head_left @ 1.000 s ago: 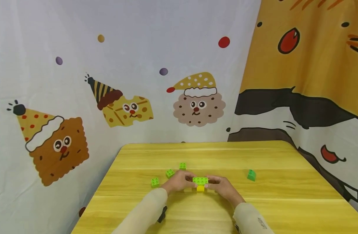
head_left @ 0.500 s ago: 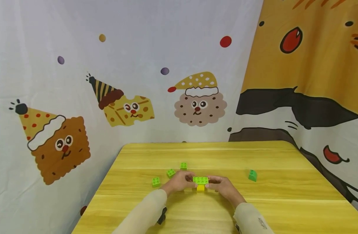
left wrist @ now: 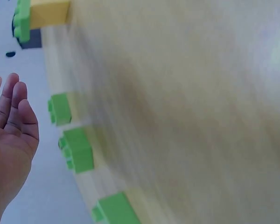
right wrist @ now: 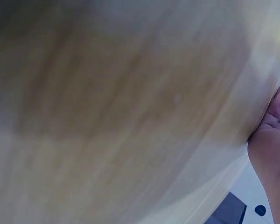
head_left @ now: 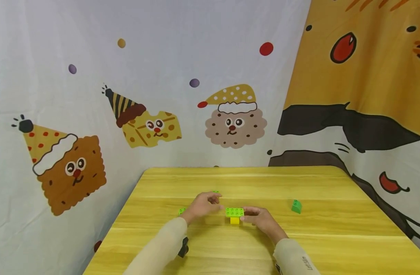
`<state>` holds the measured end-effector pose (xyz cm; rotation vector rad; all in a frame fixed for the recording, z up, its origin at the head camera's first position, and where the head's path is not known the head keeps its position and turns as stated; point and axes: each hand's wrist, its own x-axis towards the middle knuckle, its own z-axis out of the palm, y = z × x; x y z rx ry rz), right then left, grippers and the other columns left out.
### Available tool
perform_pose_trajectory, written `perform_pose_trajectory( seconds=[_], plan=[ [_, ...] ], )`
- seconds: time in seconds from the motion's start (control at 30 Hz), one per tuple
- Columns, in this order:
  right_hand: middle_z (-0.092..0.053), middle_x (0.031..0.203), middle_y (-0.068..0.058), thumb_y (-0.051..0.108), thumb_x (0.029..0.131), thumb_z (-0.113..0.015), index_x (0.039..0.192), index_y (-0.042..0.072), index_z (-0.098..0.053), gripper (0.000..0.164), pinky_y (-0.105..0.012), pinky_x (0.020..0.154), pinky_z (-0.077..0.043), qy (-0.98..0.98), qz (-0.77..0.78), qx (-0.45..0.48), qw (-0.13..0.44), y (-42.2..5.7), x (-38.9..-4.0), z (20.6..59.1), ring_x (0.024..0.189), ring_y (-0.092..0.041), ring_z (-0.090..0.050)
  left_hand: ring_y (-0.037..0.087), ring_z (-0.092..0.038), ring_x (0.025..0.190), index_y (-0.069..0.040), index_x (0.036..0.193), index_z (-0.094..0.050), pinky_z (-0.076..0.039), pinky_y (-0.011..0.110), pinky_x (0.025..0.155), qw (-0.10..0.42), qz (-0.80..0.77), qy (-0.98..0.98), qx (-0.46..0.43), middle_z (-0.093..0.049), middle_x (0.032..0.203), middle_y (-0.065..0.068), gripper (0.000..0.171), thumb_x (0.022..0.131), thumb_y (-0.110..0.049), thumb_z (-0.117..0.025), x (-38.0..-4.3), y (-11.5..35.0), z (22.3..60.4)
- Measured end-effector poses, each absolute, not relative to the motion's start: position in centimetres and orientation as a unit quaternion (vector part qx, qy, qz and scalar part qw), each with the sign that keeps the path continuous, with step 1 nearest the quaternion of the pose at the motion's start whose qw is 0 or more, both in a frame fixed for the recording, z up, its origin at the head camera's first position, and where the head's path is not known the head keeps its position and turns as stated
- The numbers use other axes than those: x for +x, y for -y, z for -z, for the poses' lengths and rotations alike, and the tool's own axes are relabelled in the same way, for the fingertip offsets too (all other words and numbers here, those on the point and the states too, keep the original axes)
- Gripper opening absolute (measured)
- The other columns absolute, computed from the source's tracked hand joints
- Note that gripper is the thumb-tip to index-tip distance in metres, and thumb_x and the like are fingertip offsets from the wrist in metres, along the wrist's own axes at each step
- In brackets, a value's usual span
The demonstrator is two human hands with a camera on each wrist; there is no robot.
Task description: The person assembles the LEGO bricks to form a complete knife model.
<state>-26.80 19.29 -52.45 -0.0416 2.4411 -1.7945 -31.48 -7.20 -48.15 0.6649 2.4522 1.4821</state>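
Note:
A light green eight-stud building block (head_left: 235,212) sits across the top of a smaller yellow block (head_left: 235,220) on the table. My right hand (head_left: 264,221) grips the green block's right end, thumb at the front and fingers behind. Apart from the block's left end, my left hand (head_left: 203,205) is held over the table, its fingers loose and holding nothing. In the left wrist view that hand (left wrist: 11,149) appears beside small green blocks (left wrist: 78,150). The right wrist view catches only part of my right hand (right wrist: 273,130); the stacked blocks are out of sight there.
Around my left hand lie small light green blocks, one behind it (head_left: 215,192) and one at its left (head_left: 181,211), both partly hidden. A darker green curved block (head_left: 296,206) lies right on the wooden table (head_left: 320,187). Printed cloth (head_left: 182,46) hangs behind.
My left hand has let go of the green block's left end and moved left and slightly back, now covering some small green blocks. My right hand stays at its end.

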Motion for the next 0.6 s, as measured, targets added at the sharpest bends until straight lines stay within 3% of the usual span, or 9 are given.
perform_pose_trajectory(
  seconds=[0.43,0.6],
  plan=[
    [-0.068,0.117,-0.010,0.025,0.083,-0.082,0.129,0.004,-0.066,0.053,-0.035,0.075,-0.047,-0.813,0.579,-0.002,0.064,-19.0,-26.9,52.0,0.099,-0.021,-0.061,0.019,-0.056,0.099,-0.017,0.135,-0.061,-0.049,0.041,0.083,0.061,-0.487,-0.850,0.190,-0.063,0.108,-0.001,0.045,0.094,-0.036,-0.069,-32.8,11.6,46.5],
    [-0.068,0.115,-0.008,0.022,0.083,-0.082,0.127,0.004,-0.067,0.051,-0.035,0.074,-0.047,-0.813,0.579,0.008,0.060,-18.9,-26.9,52.1,0.097,-0.021,-0.060,0.019,-0.056,0.100,-0.015,0.134,-0.062,-0.049,0.040,0.084,0.048,-0.489,-0.855,0.167,-0.063,0.106,0.000,0.042,0.095,-0.030,-0.069,-33.1,13.3,46.7]
  ],
)
